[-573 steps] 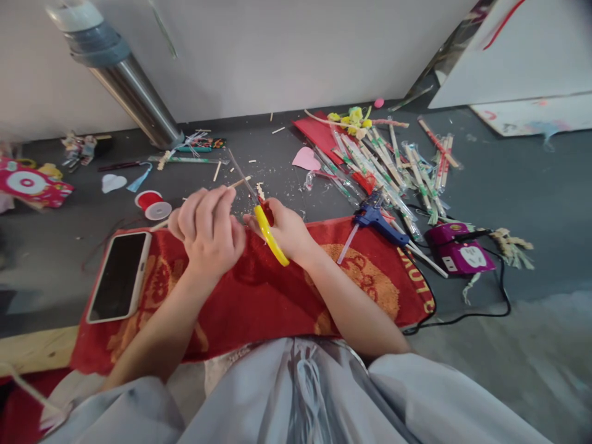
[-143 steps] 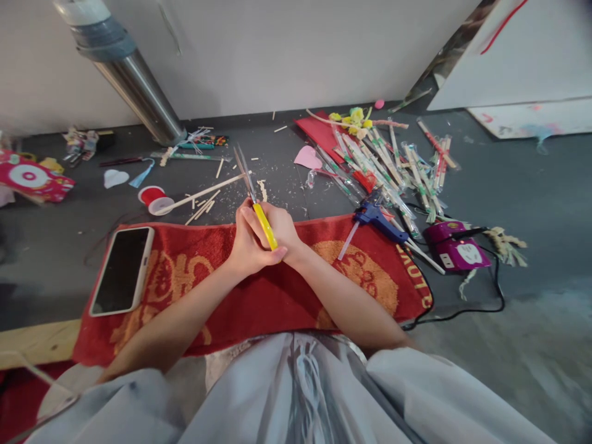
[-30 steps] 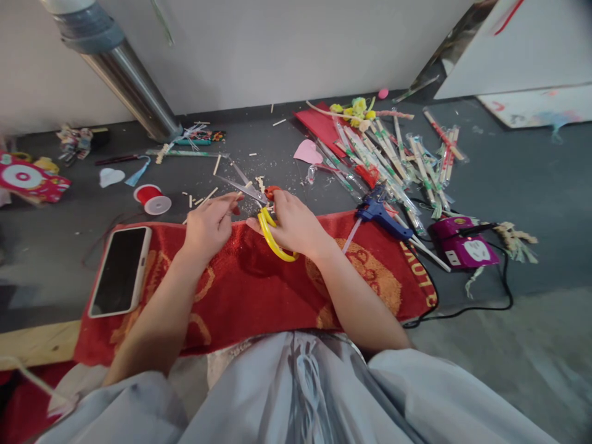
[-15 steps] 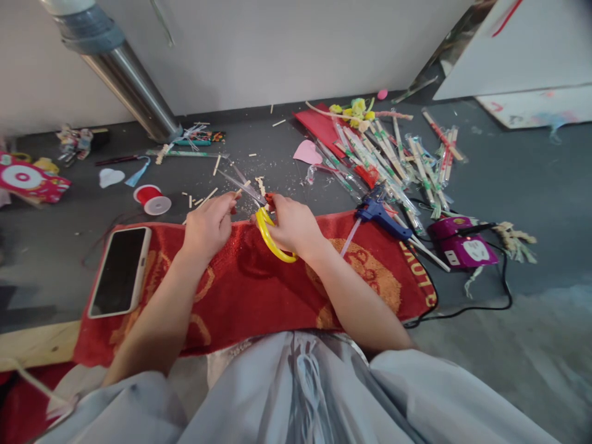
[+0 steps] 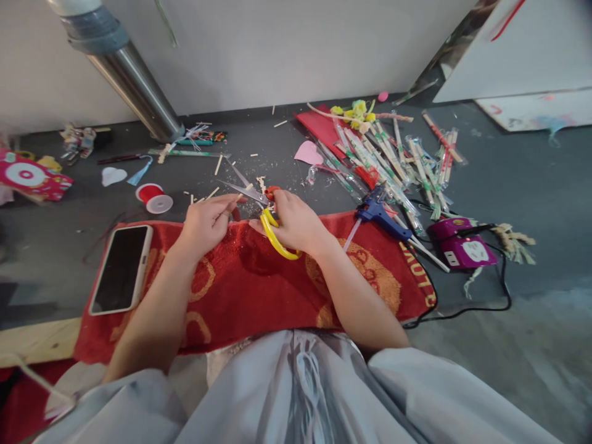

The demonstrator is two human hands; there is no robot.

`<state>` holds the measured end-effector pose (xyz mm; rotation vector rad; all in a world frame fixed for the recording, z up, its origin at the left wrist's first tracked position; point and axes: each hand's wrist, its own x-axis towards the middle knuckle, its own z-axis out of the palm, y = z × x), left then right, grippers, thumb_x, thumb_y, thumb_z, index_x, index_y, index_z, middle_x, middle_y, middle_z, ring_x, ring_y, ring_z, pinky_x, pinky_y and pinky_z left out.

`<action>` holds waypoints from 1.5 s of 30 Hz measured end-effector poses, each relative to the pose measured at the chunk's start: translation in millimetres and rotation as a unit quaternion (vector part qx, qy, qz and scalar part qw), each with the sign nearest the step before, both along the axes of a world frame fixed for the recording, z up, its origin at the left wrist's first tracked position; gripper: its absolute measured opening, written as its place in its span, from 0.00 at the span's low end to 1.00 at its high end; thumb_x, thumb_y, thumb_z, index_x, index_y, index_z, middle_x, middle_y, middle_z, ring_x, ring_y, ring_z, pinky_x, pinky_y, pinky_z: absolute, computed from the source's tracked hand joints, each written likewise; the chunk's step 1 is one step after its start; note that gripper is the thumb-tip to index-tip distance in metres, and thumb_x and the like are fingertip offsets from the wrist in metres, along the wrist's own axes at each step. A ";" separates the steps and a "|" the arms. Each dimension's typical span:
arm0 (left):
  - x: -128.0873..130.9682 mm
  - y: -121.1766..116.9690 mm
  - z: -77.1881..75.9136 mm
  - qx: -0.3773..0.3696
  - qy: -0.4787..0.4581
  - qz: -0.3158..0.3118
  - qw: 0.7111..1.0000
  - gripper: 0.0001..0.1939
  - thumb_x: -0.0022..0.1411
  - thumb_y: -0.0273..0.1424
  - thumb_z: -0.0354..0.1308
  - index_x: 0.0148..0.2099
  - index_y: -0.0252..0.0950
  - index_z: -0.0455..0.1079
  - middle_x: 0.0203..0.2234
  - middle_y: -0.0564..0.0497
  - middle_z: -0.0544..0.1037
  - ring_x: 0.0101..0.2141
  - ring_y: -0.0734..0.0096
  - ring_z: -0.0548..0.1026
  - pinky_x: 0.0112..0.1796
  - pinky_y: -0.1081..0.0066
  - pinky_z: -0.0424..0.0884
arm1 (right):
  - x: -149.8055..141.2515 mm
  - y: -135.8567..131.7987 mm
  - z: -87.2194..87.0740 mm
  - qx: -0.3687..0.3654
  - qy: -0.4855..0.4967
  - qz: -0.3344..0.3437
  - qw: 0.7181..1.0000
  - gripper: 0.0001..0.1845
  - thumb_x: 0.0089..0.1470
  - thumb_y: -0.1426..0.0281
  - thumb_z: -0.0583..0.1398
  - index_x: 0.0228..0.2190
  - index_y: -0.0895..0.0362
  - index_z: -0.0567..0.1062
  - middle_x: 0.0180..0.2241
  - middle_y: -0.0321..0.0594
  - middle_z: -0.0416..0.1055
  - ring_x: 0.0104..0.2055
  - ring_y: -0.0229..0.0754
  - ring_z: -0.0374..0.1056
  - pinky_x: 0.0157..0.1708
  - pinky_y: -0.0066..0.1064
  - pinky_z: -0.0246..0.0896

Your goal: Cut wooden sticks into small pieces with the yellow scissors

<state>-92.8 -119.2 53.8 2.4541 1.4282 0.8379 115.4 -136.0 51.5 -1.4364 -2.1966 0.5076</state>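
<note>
My left hand (image 5: 206, 225) is closed in a pinch on a short pale wooden stick (image 5: 239, 198), whose end shows at the fingertips. My right hand (image 5: 298, 222) grips a pair of scissors (image 5: 279, 239) by the yellow handle. The blades stand apart and point up and left, towards the wall, past the left fingertips. A small orange-red piece (image 5: 272, 193) shows by the right fingers; whether it belongs to the scissors I cannot tell. Around the blades lie pale stick offcuts (image 5: 218, 164) and crumbs. Both forearms rest over a red towel (image 5: 272, 296).
Left are a phone (image 5: 121, 269) and a spool of red thread (image 5: 155, 198). On the right lie a blue glue gun (image 5: 382, 214), a purple power socket block (image 5: 464, 243) with a black cable, and many wrapped chopsticks (image 5: 379, 148). A metal post (image 5: 139, 92) stands at the back left.
The scissor blades have spread wider apart. The stick in my left hand has come slightly away from the blades, towards me. My right hand has shifted slightly right.
</note>
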 end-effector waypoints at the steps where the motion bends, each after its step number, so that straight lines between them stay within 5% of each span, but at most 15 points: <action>1: -0.3 0.4 0.7 -0.011 -0.004 -0.004 1.000 0.18 0.68 0.34 0.44 0.34 0.38 0.75 0.37 0.49 0.82 0.35 0.71 0.80 0.37 0.71 0.75 | 0.1 0.0 0.6 -0.004 -0.003 0.002 1.000 0.35 0.57 0.44 0.53 0.49 0.63 0.66 0.48 0.57 0.71 0.51 0.54 0.69 0.53 0.43 0.61; 6: -1.5 2.6 -1.0 -0.045 -0.029 -0.008 0.999 0.20 0.68 0.35 0.44 0.26 0.37 0.70 0.39 0.50 0.82 0.36 0.71 0.79 0.39 0.72 0.74 | -1.4 1.4 4.7 -0.029 -0.011 -0.008 0.999 0.33 0.59 0.47 0.55 0.49 0.64 0.68 0.47 0.54 0.73 0.48 0.53 0.70 0.50 0.40 0.63; 16: 0.2 3.0 -2.0 -0.030 -0.001 0.010 1.000 0.17 0.65 0.32 0.43 0.29 0.38 0.71 0.35 0.50 0.82 0.32 0.73 0.78 0.35 0.74 0.71 | -7.2 -2.2 18.7 -0.096 -0.078 -0.055 0.991 0.29 0.60 0.50 0.53 0.48 0.63 0.71 0.45 0.52 0.76 0.46 0.55 0.73 0.45 0.40 0.65; 27: 4.9 1.6 -21.9 0.169 0.024 0.098 0.980 0.16 0.68 0.33 0.47 0.40 0.38 0.76 0.33 0.49 0.83 0.33 0.70 0.80 0.34 0.73 0.73 | -13.7 -4.2 9.2 -0.074 -0.041 -0.056 0.995 0.33 0.60 0.47 0.52 0.49 0.64 0.69 0.44 0.53 0.75 0.47 0.54 0.73 0.46 0.40 0.65; 37: 1.2 3.0 -15.2 0.105 0.018 0.037 0.994 0.19 0.67 0.33 0.46 0.27 0.37 0.72 0.37 0.49 0.83 0.39 0.68 0.81 0.39 0.71 0.76 | -9.7 -3.1 -4.2 -0.004 -0.002 -0.023 1.000 0.37 0.57 0.42 0.52 0.46 0.64 0.67 0.46 0.59 0.71 0.50 0.55 0.69 0.53 0.45 0.62; 45: 0.7 2.6 -14.1 0.102 0.049 0.033 0.993 0.16 0.67 0.31 0.45 0.33 0.37 0.73 0.38 0.48 0.83 0.39 0.68 0.81 0.39 0.70 0.75 | -10.6 -3.2 6.1 -0.058 -0.022 -0.033 0.998 0.29 0.61 0.50 0.54 0.48 0.64 0.68 0.45 0.53 0.74 0.48 0.52 0.71 0.49 0.39 0.64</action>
